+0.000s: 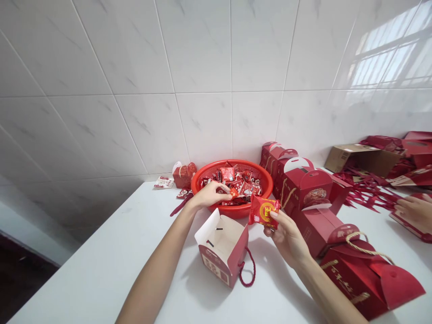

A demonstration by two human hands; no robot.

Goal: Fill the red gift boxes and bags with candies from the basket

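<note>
My left hand [212,194] reaches over the front left of a red plastic basket [199,173] full of red wrapped sweets [248,186]. Its fingers are closed on a small red and orange packet [233,193]. Between thumb and fingers, my right hand [283,231] holds a red packet with a yellow emblem [259,210], just in front of the basket's right side. Below and between my hands stands an open red and white box [219,254], its flap up and a dark red cord loop [254,270] at its right. Two small dark slots or marks show inside it.
Closed red gift boxes [357,279] line the right side, running back to the wall. Farther right are a cardboard box [362,157], red ribbons [366,191] and another person's hand [416,211]. A small red bag [184,175] and cards [164,182] lie left of the basket.
</note>
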